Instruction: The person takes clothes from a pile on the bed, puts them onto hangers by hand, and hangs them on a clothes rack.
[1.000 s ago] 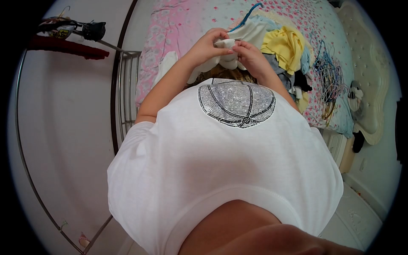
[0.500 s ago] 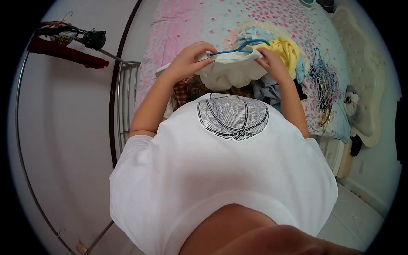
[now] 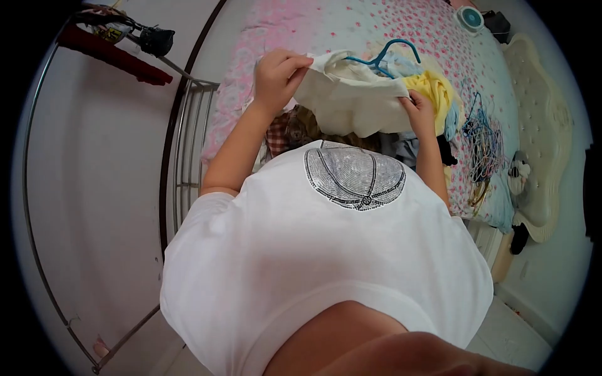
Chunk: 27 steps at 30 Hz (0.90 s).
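A white garment (image 3: 354, 100) hangs between my two hands above the near edge of the bed. My left hand (image 3: 279, 78) pinches its left end between thumb and fingers. At the right end, my right hand (image 3: 419, 111) grips the cloth near the shoulder. A blue hanger (image 3: 379, 62) sits in the garment, its hook sticking up and curving to the right, while the rest is hidden by the cloth. Just behind my right hand lies a yellow garment (image 3: 433, 88) on a pile. Brown and checked clothes (image 3: 279, 135) show beneath the white one.
The flowered bed (image 3: 332, 25) bears a tangle of hangers (image 3: 483, 147) at the right, before a pale headboard (image 3: 539, 125). A metal rack (image 3: 188, 138) stands at the left, with a dark red cloth (image 3: 113, 53). A small fan (image 3: 469, 20) is at the far right.
The white garment has been spread wider and raised by both hands. The hanger's hook, earlier lying low, now stands more upright. The view has shifted slightly, bringing the fan fully into sight.
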Motion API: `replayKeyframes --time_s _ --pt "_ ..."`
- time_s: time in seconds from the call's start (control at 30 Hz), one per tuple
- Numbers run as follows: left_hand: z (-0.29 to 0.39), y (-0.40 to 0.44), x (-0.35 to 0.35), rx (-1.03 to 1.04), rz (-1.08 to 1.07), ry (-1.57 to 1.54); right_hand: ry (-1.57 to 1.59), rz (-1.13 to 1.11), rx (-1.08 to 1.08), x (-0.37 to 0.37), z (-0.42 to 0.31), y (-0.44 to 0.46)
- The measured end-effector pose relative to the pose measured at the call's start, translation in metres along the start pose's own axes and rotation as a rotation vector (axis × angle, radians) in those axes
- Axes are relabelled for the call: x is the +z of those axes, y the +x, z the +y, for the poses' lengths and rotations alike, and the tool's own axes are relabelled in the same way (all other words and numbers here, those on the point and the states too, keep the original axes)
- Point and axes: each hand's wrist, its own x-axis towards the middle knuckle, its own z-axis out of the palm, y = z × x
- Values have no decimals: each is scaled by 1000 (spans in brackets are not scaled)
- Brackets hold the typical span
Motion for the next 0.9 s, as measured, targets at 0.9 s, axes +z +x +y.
replayKeyframes --time_s 0.9 --pt "-14 6 26 -247 -271 335 -372 -42 -70 28 -23 -6"
